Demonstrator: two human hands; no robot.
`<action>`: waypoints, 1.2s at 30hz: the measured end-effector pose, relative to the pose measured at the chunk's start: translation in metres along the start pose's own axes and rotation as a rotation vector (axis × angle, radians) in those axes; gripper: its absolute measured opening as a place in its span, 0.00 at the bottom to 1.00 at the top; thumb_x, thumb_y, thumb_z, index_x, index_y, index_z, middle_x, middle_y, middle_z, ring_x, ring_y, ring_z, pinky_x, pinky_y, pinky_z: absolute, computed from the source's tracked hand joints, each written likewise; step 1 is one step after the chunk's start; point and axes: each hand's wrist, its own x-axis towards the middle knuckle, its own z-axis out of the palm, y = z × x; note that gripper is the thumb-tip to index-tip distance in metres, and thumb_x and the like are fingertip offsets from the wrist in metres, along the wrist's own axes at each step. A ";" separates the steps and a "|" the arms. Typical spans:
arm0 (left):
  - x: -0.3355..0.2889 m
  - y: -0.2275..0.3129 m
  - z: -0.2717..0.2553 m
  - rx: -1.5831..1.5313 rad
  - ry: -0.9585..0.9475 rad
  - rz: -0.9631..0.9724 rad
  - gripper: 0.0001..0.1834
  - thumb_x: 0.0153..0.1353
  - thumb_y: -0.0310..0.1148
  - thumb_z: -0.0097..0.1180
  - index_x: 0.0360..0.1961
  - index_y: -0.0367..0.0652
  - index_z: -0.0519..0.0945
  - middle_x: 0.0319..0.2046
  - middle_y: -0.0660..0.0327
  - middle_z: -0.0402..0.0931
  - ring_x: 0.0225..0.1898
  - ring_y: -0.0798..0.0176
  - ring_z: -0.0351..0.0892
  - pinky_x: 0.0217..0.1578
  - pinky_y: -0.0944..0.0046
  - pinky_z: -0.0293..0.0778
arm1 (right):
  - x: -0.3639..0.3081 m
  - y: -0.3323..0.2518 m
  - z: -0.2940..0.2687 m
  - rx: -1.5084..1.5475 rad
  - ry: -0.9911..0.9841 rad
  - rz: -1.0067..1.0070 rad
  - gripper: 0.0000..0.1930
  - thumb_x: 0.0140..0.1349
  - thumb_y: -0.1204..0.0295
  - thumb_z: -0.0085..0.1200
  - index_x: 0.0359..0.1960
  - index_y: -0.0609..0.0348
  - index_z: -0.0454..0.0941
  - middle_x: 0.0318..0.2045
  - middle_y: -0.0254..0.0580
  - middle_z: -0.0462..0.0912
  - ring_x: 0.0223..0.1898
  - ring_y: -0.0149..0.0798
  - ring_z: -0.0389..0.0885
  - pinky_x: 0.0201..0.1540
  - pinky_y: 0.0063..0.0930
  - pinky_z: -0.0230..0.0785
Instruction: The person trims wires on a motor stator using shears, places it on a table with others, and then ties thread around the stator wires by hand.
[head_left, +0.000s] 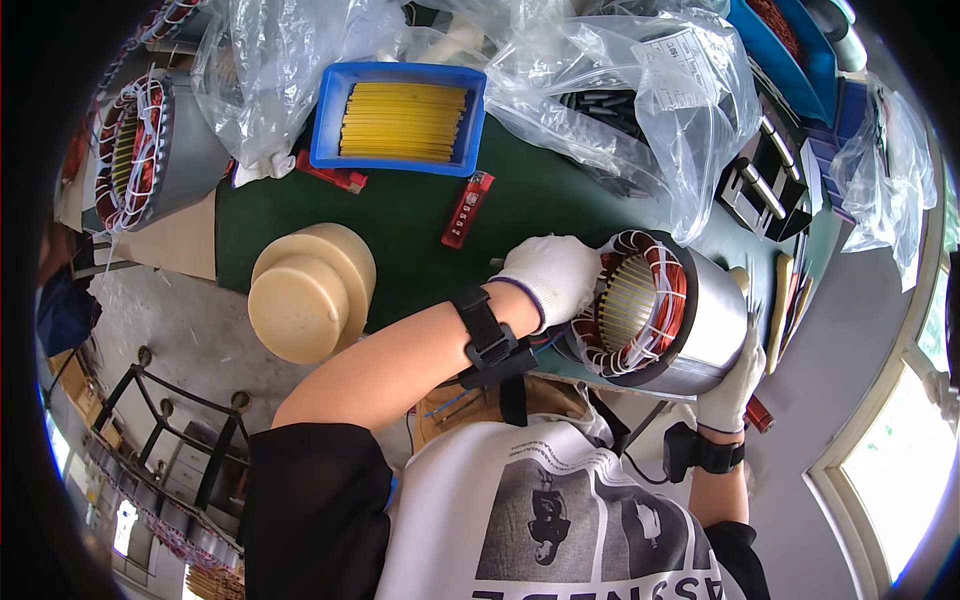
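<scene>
A motor stator (715,315) lies on its side at the right of the green bench, a grey metal shell around copper windings (668,300) laced with white cord. Pale yellow strips show inside its bore. My left hand (555,275), in a white glove, is closed at the left rim of the windings. A small dark tip sticks out of the fist on its left; the rest of what it holds is hidden. Gloved too, my right hand (732,385) lies along the right side of the shell, fingers stretched out against the metal.
A beige stepped cylinder (300,300) stands left of my arm. Behind are a blue bin (318,120) of yellow strips, red objects (467,210) and clear plastic bags (590,60). Another stator (180,150) sits far left. A black holder with metal rods (765,190) is at the right.
</scene>
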 end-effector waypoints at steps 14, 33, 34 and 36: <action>-0.006 0.006 0.001 -0.006 -0.046 -0.040 0.11 0.56 0.35 0.51 0.29 0.41 0.83 0.30 0.47 0.80 0.35 0.43 0.80 0.39 0.50 0.75 | -0.005 -0.004 0.004 0.006 -0.019 -0.031 0.20 0.68 0.61 0.43 0.44 0.70 0.76 0.37 0.40 0.80 0.38 0.28 0.76 0.44 0.23 0.67; -0.032 -0.002 0.027 -0.015 -0.105 -0.041 0.11 0.57 0.37 0.52 0.28 0.43 0.81 0.27 0.50 0.80 0.32 0.46 0.80 0.36 0.51 0.75 | -0.033 -0.009 -0.001 -0.089 -0.079 0.150 0.16 0.67 0.63 0.44 0.40 0.66 0.77 0.33 0.36 0.80 0.34 0.26 0.75 0.39 0.20 0.66; -0.031 -0.001 0.028 -0.017 -0.109 -0.044 0.11 0.57 0.37 0.52 0.28 0.43 0.81 0.27 0.50 0.80 0.32 0.46 0.80 0.36 0.51 0.75 | -0.031 -0.006 0.000 -0.089 -0.025 0.151 0.16 0.67 0.63 0.44 0.40 0.66 0.77 0.33 0.37 0.80 0.34 0.26 0.76 0.38 0.20 0.67; -0.030 -0.001 0.030 -0.006 -0.080 -0.080 0.11 0.57 0.38 0.52 0.27 0.43 0.81 0.27 0.50 0.80 0.32 0.46 0.80 0.36 0.50 0.75 | -0.026 -0.003 -0.004 -0.058 -0.031 0.178 0.16 0.66 0.64 0.44 0.41 0.67 0.77 0.34 0.38 0.80 0.35 0.28 0.76 0.39 0.21 0.67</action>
